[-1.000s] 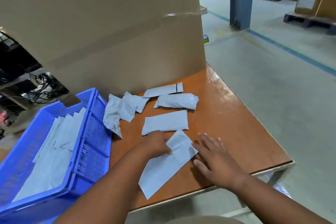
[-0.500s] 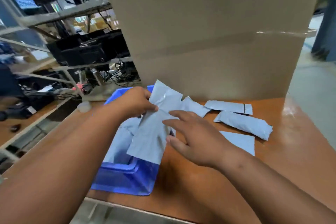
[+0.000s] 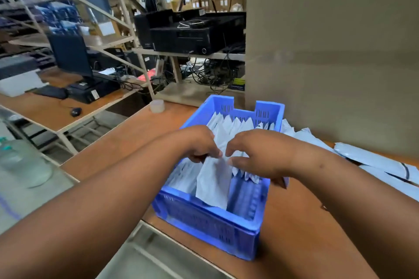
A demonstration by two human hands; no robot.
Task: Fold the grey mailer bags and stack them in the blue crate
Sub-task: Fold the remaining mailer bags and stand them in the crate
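Behind the brown wooden table (image 3: 127,142) stand metal shelves (image 3: 127,18) with black boxes. On the table sits a blue plastic crate (image 3: 204,222), with folded grey mailer bags (image 3: 240,125) standing in a row inside. Both hands are over it. The left hand (image 3: 199,142) and the right hand (image 3: 258,154) each pinch the top of one grey folded bag (image 3: 213,183) with curled fingers. More grey bags (image 3: 374,161) lie on the table, right of the crate.

Crate (image 3: 210,229) on table (image 3: 127,140), folded bags (image 3: 238,124) in it, loose bags (image 3: 374,161) right, box (image 3: 328,52) seemingly behind.

Grey mailer bags (image 3: 213,179), blue slotted crate (image 3: 204,222), orange-brown table (image 3: 127,142)
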